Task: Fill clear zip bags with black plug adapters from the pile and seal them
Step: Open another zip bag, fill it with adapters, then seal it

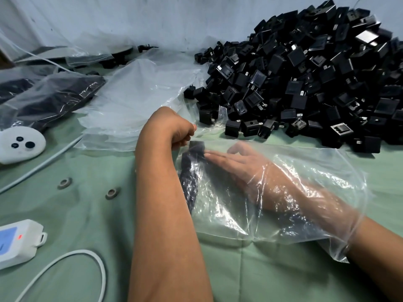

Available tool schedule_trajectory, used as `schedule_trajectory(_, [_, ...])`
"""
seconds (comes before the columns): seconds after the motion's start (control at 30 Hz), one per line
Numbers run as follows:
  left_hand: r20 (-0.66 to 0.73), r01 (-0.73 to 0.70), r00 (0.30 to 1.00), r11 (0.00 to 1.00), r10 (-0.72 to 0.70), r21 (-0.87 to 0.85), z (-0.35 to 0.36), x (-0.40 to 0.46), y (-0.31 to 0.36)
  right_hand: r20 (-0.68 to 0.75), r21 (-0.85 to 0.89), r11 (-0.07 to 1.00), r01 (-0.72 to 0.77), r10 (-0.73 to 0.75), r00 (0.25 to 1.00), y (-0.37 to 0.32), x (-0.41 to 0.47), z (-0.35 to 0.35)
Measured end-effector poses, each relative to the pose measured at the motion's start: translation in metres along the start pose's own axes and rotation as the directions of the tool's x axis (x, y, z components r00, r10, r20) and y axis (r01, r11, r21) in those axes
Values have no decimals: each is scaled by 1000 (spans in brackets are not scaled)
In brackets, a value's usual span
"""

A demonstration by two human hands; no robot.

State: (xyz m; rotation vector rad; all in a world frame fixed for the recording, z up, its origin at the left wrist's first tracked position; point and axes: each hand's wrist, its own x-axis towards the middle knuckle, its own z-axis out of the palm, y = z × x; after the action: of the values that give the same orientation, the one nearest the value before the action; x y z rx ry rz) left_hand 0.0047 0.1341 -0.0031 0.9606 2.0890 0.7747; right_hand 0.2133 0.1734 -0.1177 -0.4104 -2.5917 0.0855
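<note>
Green cloth (65,214) carries the adapter pile (305,79) at its far right, while the left hand (172,125) pinches the zip bag (294,205) steady so the flat-fingered right hand (239,160) inside can settle adapters (193,162).

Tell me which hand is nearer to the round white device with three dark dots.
Left. The left hand pinches the clear bag nearer the white device at the left edge; the right hand, inside the bag, lies farther right.
</note>
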Motion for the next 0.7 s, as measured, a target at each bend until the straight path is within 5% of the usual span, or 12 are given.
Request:
schedule_trajectory(0.13, [29, 9, 1000, 1000, -9, 13, -2, -3, -1, -75, 21, 1000, -21, 22, 997, -5, 1, -2])
schedule_trajectory(0.7, [142, 67, 986, 989, -86, 129, -24, -13, -2, 69, 28, 1000, -5, 3, 998, -17, 7, -21])
